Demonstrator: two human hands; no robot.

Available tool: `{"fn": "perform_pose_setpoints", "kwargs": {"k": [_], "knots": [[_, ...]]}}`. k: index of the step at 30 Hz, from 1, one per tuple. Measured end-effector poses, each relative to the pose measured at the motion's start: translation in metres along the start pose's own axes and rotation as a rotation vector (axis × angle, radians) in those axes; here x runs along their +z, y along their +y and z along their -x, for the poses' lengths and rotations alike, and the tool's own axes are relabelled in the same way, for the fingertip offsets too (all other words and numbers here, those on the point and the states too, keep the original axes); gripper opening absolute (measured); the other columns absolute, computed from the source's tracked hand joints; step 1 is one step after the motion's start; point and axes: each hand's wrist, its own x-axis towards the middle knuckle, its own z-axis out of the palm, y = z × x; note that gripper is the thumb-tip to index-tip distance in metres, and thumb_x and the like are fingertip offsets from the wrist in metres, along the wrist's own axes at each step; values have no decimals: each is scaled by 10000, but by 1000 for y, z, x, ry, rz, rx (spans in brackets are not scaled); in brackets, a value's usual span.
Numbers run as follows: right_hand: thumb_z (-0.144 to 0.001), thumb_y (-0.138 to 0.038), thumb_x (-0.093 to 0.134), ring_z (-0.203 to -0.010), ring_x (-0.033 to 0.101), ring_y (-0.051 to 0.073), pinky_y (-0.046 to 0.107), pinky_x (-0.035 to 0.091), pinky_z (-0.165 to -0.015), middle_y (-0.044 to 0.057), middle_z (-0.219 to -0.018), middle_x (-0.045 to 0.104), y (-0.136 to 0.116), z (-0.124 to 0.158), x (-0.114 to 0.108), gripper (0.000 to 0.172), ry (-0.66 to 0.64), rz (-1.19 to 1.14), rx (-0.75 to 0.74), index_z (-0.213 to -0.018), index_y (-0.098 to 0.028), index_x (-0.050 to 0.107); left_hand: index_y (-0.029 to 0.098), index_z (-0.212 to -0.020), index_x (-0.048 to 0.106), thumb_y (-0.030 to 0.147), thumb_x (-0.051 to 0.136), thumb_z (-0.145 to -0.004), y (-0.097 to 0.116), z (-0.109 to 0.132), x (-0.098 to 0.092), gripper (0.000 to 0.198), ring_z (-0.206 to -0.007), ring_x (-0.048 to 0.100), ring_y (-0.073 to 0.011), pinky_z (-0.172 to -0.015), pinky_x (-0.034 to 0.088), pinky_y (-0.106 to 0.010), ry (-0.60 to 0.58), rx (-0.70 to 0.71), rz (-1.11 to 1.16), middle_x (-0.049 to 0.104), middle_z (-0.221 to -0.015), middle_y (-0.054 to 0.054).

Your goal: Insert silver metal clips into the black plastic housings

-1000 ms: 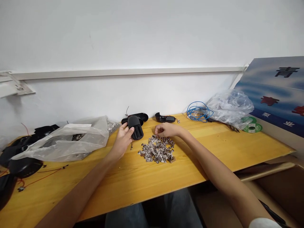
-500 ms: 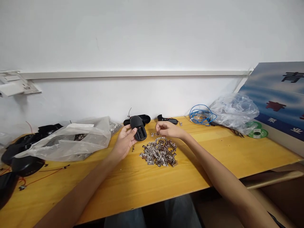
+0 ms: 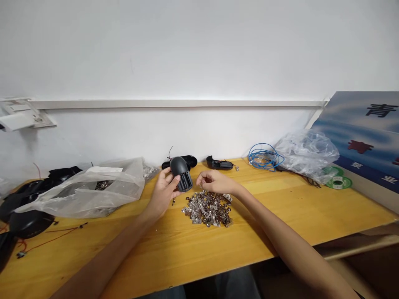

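Observation:
My left hand [image 3: 164, 190] grips a black plastic housing [image 3: 181, 173] with ribbed slots, held upright just above the yellow wooden table [image 3: 280, 207]. My right hand [image 3: 215, 182] hovers close beside the housing, fingers pinched on a small metal piece too tiny to name. Directly below both hands lies a pile of small shiny metal contacts [image 3: 208, 207].
A clear plastic bag [image 3: 93, 187] of parts lies left, with black housings and red wires [image 3: 28, 220] beyond it. More black parts [image 3: 218, 163], a blue wire coil [image 3: 263, 157], a crumpled bag [image 3: 307, 153], solder reels [image 3: 341, 182] and a blue sign [image 3: 364, 137] sit along the back and right.
My right hand rose from the metal pile with a small piece and moved left toward the housing. The left hand kept hold of the housing.

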Motion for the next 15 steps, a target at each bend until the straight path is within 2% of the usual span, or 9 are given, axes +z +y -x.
{"fn": "perform_pose_setpoints", "kwargs": {"k": [3, 5, 9, 12, 15], "knots": [[-747, -130, 604, -674, 556, 145, 317, 435, -657, 23, -805, 694, 0, 3, -8, 205, 17, 163, -23, -881, -186, 750, 228, -1333, 489, 436, 830, -832, 0, -2, -2, 641, -1225, 697, -327, -885, 659, -493, 52, 31, -28, 648, -1439, -157], [-773, -143, 619, -662, 548, 143, 318, 439, -654, 16, -788, 688, -1, 4, -11, 205, 53, 139, -22, -898, -197, 773, 217, -1329, 501, 448, 820, -837, 0, -2, -2, 631, -1220, 699, -332, -875, 662, -492, 59, 42, -42, 641, -1447, -166], [-818, -245, 723, -675, 592, 138, 312, 500, -672, -14, -786, 663, -5, 0, 0, 236, 172, -280, -3, -1054, -229, 726, 222, -1316, 478, 437, 811, -843, -4, -2, -2, 616, -1240, 692, -336, -874, 665, -494, 46, 57, -24, 641, -1448, -174], [-769, -312, 842, -688, 656, 146, 323, 554, -701, -1, -786, 698, -10, -6, 22, 266, 218, -522, 52, -962, -215, 688, 237, -1321, 445, 422, 805, -849, -8, -3, -2, 621, -1281, 672, -330, -894, 664, -488, 24, 89, -19, 613, -1489, -185], [-726, -347, 896, -681, 687, 154, 315, 571, -688, 23, -754, 731, -13, -10, 43, 285, 256, -575, 115, -863, -192, 701, 240, -1338, 421, 417, 799, -858, -11, -3, -2, 636, -1284, 671, -323, -914, 663, -489, -2, 122, -21, 576, -1536, -195]]}}
